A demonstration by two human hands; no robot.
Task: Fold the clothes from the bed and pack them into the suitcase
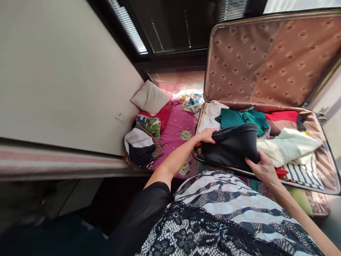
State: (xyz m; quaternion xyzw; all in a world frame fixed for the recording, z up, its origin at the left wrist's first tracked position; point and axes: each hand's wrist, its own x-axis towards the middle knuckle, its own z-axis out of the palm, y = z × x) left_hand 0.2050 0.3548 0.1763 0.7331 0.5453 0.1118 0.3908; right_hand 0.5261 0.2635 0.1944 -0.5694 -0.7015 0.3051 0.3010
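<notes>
A folded black garment spans between my two hands, over the near left part of an open suitcase. My left hand grips its upper left corner, thumb on top. Lower down on the right side, my right hand pinches the other edge. Behind the garment lies a dark green cloth, with a white cloth to its left. Cream clothing, a striped garment and a red knit piece fill the right side. Whether the garment touches the clothes beneath is hidden.
The suitcase's patterned lid stands upright at the back. Left of the suitcase, a pink sheet carries a pale pillow and a heap of folded clothes. A white wall with a socket borders the left.
</notes>
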